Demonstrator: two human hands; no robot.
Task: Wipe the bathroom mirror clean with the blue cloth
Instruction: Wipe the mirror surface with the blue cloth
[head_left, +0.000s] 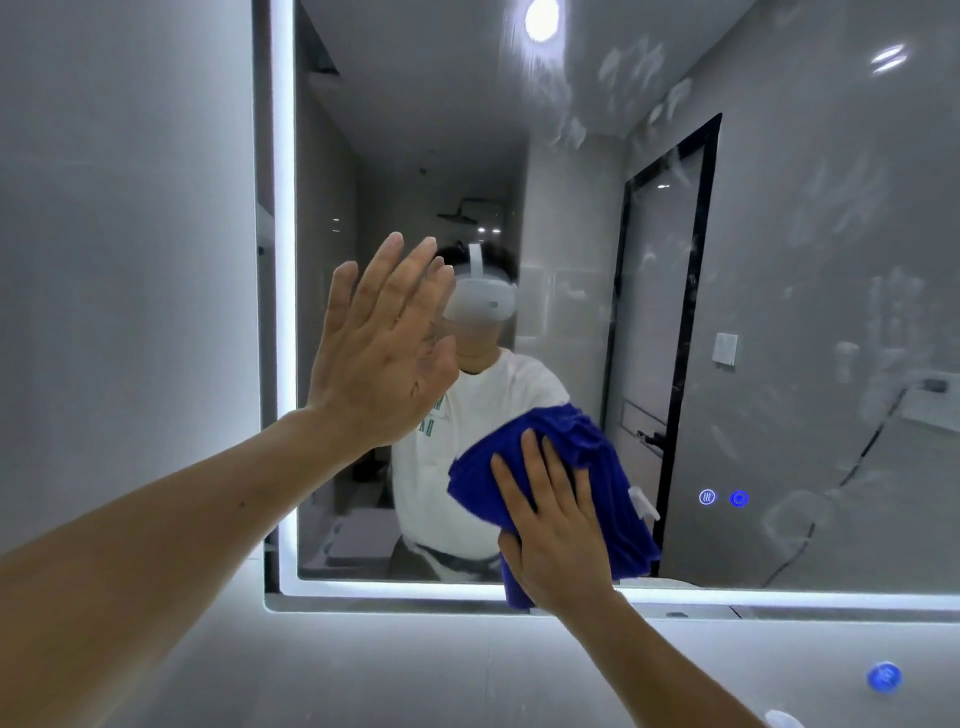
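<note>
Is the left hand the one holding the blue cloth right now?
No, the right hand presses the blue cloth flat on the mirror near its lower edge, while the left hand is open and empty.

Cool, fairly dim bathroom light. A bright white LED strip edges the mirror and spills a glow onto the wall. A reflected ceiling lamp flares at the top. Smears haze the glass on the right. The wide-angle lens bends straight lines near the edges.

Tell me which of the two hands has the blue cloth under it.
The right hand, low on the mirror, fingers flat on the blue cloth. The left hand is raised, bare.
</note>
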